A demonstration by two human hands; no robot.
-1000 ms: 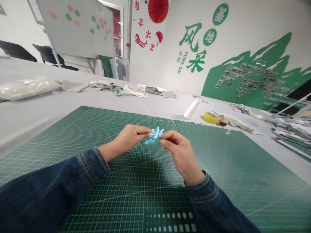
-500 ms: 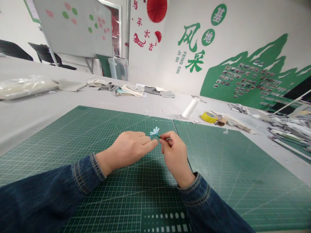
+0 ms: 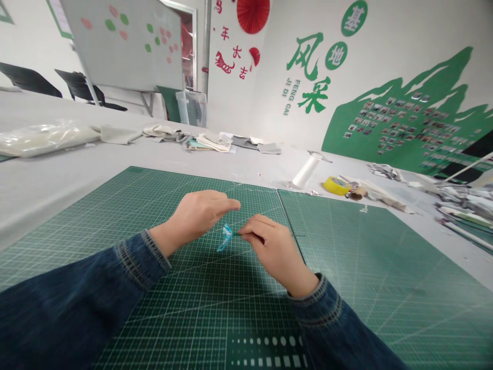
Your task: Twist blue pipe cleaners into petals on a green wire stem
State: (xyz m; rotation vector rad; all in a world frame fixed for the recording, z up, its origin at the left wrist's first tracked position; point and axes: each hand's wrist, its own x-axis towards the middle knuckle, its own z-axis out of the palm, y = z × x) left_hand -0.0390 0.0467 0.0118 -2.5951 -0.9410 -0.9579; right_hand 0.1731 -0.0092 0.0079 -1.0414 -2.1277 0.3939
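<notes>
A small blue flower [image 3: 226,236] with pale, bead-like dots lies sideways in the air above the green cutting mat [image 3: 185,303], its head toward the left. My right hand [image 3: 271,246] pinches its thin green stem between thumb and fingertips. A thin dark end of the stem shows past the back of that hand. Above and left of the flower is my left hand [image 3: 194,218], apart from it. Its fingers are curled and pressed together, pointing right; the thumb and whatever they may hold are hidden.
A second cutting mat [image 3: 370,257] adjoins on the right. Beyond lie a white roll [image 3: 307,171], yellow tape [image 3: 336,186] and fabric scraps [image 3: 215,142]. A plastic-wrapped bundle [image 3: 46,139] is at far left, and piled material [image 3: 470,200] at far right.
The flower has turned from pointing up to pointing left and has come lower and leftward with my right hand. My left hand has lifted away from the flower and the right fingers.
</notes>
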